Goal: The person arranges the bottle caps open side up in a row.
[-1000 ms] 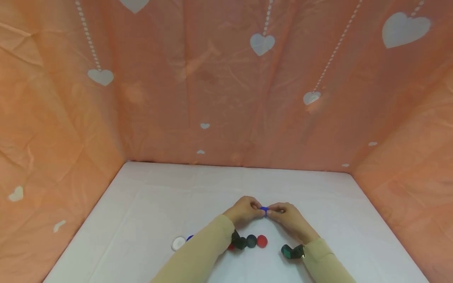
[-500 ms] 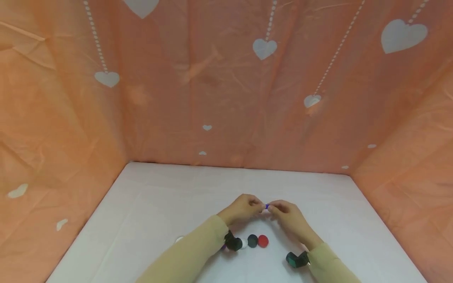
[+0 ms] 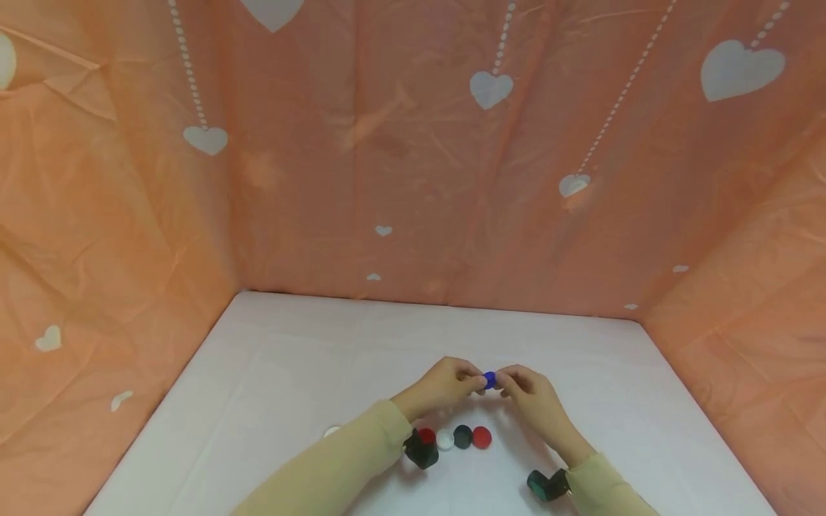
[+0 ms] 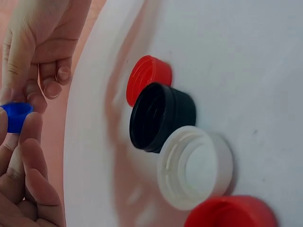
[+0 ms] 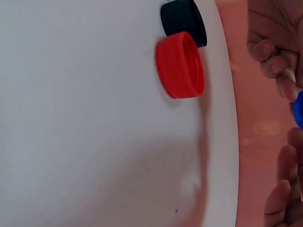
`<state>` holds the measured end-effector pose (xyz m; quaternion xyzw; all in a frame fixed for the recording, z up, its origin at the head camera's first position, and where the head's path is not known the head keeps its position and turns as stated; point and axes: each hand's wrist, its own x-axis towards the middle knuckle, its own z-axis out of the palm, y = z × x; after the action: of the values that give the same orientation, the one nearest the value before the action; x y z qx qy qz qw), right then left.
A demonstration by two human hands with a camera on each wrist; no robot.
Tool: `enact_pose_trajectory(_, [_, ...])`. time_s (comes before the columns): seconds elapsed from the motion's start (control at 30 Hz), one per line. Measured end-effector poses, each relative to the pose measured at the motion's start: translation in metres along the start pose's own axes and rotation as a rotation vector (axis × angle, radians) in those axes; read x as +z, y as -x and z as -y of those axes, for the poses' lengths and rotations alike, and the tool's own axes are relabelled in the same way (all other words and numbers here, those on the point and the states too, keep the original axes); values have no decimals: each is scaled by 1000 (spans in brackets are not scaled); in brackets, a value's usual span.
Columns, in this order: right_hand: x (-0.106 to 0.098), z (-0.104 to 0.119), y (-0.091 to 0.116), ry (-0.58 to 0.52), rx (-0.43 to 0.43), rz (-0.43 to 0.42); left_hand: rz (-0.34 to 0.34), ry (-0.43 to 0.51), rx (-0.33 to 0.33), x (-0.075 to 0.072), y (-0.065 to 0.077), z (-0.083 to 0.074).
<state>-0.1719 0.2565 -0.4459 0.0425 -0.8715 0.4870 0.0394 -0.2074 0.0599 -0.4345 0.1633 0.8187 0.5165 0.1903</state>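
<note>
A blue bottle cap (image 3: pixel 490 380) is held just above the table between both hands. My left hand (image 3: pixel 445 382) pinches its left side with thumb and forefinger. My right hand (image 3: pixel 534 403) pinches it from the right with its fingertips. Seen from the left wrist, the blue cap (image 4: pixel 18 117) has its hollow side partly showing. Below the hands, a row of caps lies on the table: a red cap (image 3: pixel 482 437), a black cap (image 3: pixel 462 436), a white cap (image 3: pixel 445 439) and another red cap (image 3: pixel 426 436). Their hollow sides show in the left wrist view.
The white tabletop (image 3: pixel 310 344) is enclosed by orange cloth walls (image 3: pixel 413 179) printed with pale hearts. Another white cap (image 3: pixel 332 431) peeks out behind the left sleeve (image 3: pixel 342 459), which hides part of the row. Black wrist cameras (image 3: pixel 421 451) hang close to the table.
The blue cap has turned between the fingers and shows more of its round shape. My left forearm has shifted left, uncovering the white and red caps. Both hands keep pinching.
</note>
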Motion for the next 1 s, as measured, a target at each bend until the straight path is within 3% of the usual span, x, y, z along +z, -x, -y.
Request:
enact_pose_trajectory(0.33, [0, -1, 6, -9, 8, 1, 9, 41, 35, 4, 4, 3])
enact_pose_trajectory(0.73, [2, 0, 13, -26, -8, 59, -3, 85, 50, 5, 8, 3])
enact_pose_trajectory(1.0, [-1, -1, 19, -22, -72, 121, 24, 96, 34, 10, 9, 6])
